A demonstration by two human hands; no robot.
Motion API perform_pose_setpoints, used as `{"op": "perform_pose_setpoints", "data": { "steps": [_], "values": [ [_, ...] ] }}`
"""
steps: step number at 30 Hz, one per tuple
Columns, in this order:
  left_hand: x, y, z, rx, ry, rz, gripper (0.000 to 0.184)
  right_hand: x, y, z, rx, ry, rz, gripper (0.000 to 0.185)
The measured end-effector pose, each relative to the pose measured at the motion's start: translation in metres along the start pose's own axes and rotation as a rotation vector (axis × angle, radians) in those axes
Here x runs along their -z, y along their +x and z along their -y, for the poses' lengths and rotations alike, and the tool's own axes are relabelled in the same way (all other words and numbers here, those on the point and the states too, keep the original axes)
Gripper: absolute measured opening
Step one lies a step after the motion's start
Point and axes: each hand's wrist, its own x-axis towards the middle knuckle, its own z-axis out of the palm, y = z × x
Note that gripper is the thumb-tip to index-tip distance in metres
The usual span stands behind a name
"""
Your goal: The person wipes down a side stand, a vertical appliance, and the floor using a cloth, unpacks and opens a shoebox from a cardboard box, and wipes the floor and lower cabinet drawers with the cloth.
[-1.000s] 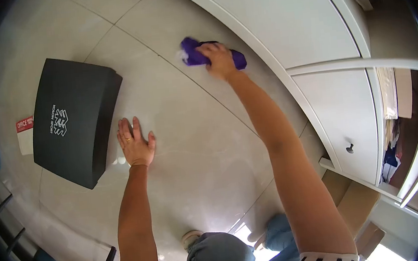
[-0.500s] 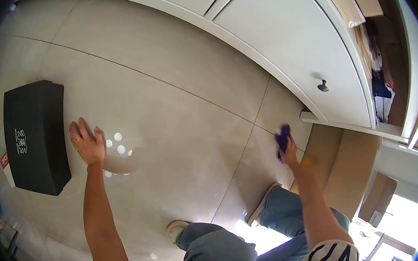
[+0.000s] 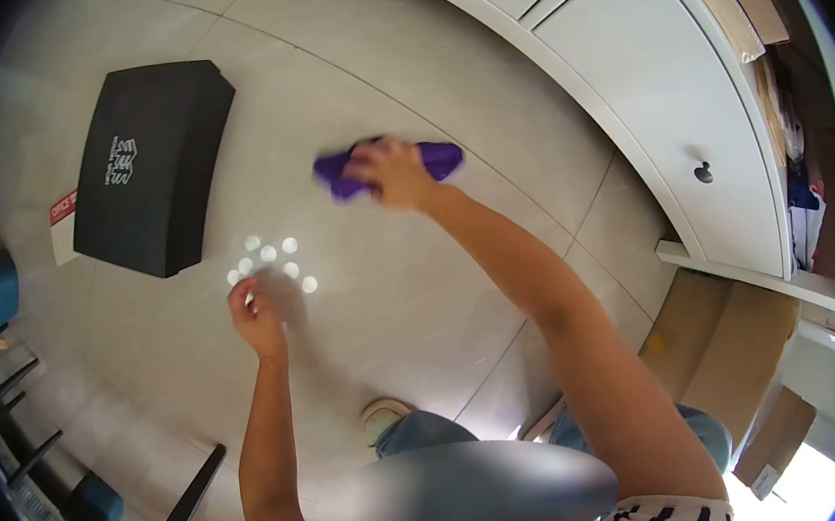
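My right hand, slightly blurred, presses down on a purple cloth spread on the tiled floor. The cloth sticks out on both sides of my fingers. Lower left, my left hand is held with its fingers curled in, and I see nothing in them. Round white light spots shine on the floor just beyond it. A black box with a white logo lies on the floor to the left of both hands.
A white cabinet with a dark knob stands at upper right. Cardboard boxes are at the right. A red-and-white item shows beside the black box. Dark chair legs fill the lower left.
My right hand has swept the purple cloth from the right, near the cabinet foot, to the middle of the floor. My left hand has gone from spread flat to curled. The view has shifted.
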Motion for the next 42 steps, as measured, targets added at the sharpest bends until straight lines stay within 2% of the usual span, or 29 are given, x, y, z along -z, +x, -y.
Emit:
{"op": "perform_pose_setpoints", "data": {
  "steps": [1, 2, 3, 4, 5, 6, 7, 8, 9, 10, 12, 13, 14, 15, 16, 17, 19, 21, 23, 24, 26, 32, 35, 36, 39, 41, 42],
  "values": [
    [0.027, 0.004, 0.025, 0.093, -0.100, -0.087, 0.018, -0.009, -0.006, 0.008, 0.317, -0.063, 0.049, 0.046],
    [0.045, 0.011, 0.037, 0.181, -0.204, -0.176, 0.019, 0.001, -0.029, 0.016, 0.426, -0.057, 0.130, 0.047],
    [0.055, 0.016, 0.019, 0.170, -0.197, -0.196, 0.019, 0.002, -0.057, 0.008, 0.463, -0.037, 0.213, 0.053],
    [0.065, 0.028, -0.013, 0.265, -0.308, -0.301, 0.024, 0.011, -0.087, 0.000, 0.436, -0.033, 0.307, 0.060],
    [0.075, 0.039, -0.033, 0.355, -0.420, -0.411, 0.029, 0.020, -0.120, -0.015, 0.391, -0.022, 0.350, 0.064],
    [0.089, 0.053, -0.030, 0.342, -0.450, -0.347, 0.041, 0.037, -0.154, -0.021, 0.257, -0.082, 0.421, 0.064],
    [0.098, 0.065, -0.029, 0.373, -0.562, -0.292, 0.042, 0.046, -0.190, -0.030, 0.125, -0.088, 0.382, 0.064],
    [0.104, 0.079, -0.033, 0.398, -0.675, -0.231, 0.043, 0.039, -0.232, -0.045, 0.033, -0.086, 0.232, 0.063],
    [0.105, 0.088, -0.041, 0.423, -0.725, -0.120, 0.046, 0.042, -0.267, -0.047, -0.135, -0.111, 0.226, 0.063],
    [0.100, 0.096, -0.053, 0.478, -0.711, -0.097, 0.049, 0.035, -0.304, -0.052, -0.230, -0.152, 0.235, 0.079],
    [0.088, 0.106, -0.067, 0.520, -0.672, -0.093, 0.055, 0.015, -0.350, -0.017, -0.643, -0.156, 0.371, 0.087],
    [0.089, 0.113, -0.064, 0.501, -0.681, -0.114, 0.055, 0.014, -0.351, 0.008, -0.596, -0.157, 0.412, 0.086],
    [0.089, 0.119, -0.051, 0.593, -0.665, -0.084, 0.060, 0.012, -0.351, 0.035, -0.558, -0.155, 0.461, 0.085],
    [0.089, 0.123, -0.044, 0.681, -0.650, -0.051, 0.064, 0.003, -0.346, 0.056, -0.458, -0.145, 0.511, 0.084],
    [0.088, 0.122, -0.044, 0.666, -0.656, -0.061, 0.064, -0.008, -0.342, 0.074, -0.356, -0.136, 0.557, 0.083],
    [0.084, 0.119, -0.045, 0.682, -0.653, -0.029, 0.067, -0.026, -0.341, 0.087, -0.291, -0.018, 0.504, 0.077],
    [0.078, 0.117, -0.048, 0.689, -0.658, -0.001, 0.070, -0.051, -0.304, 0.121, -0.042, -0.093, 0.255, 0.062],
    [0.072, 0.117, -0.048, 0.737, -0.658, -0.071, 0.057, -0.046, -0.245, 0.143, 0.123, 0.029, 0.289, 0.065],
    [0.068, 0.115, -0.049, 0.755, -0.669, -0.084, 0.060, -0.051, -0.193, 0.157, 0.186, 0.025, 0.267, 0.070],
    [0.062, 0.111, -0.056, 0.770, -0.629, -0.148, 0.060, -0.048, -0.164, 0.165, 0.143, 0.065, 0.283, 0.064],
    [0.056, 0.109, -0.062, 0.773, -0.600, -0.227, 0.060, -0.052, -0.113, 0.169, 0.147, 0.051, 0.209, 0.067],
    [0.049, 0.120, -0.047, 0.724, -0.705, -0.137, 0.054, -0.038, 0.005, 0.174, 0.077, -0.063, 0.241, 0.066],
    [0.043, 0.116, -0.050, 0.706, -0.634, -0.218, 0.056, -0.046, 0.022, 0.181, 0.032, -0.112, 0.262, 0.066],
    [0.041, 0.112, -0.067, 0.667, -0.555, -0.304, 0.057, -0.046, 0.025, 0.185, 0.039, -0.132, 0.269, 0.066],
    [0.032, 0.108, -0.065, 0.582, -0.602, -0.384, 0.057, -0.046, 0.021, 0.196, -0.044, -0.215, 0.378, 0.067],
    [0.020, 0.108, -0.056, 0.601, -0.639, -0.447, 0.057, -0.051, 0.022, 0.192, -0.067, -0.222, 0.396, 0.070],
    [0.020, 0.108, -0.060, 0.719, -0.695, -0.387, 0.057, -0.050, 0.024, 0.193, -0.053, -0.239, 0.407, 0.070]
  ]
}}
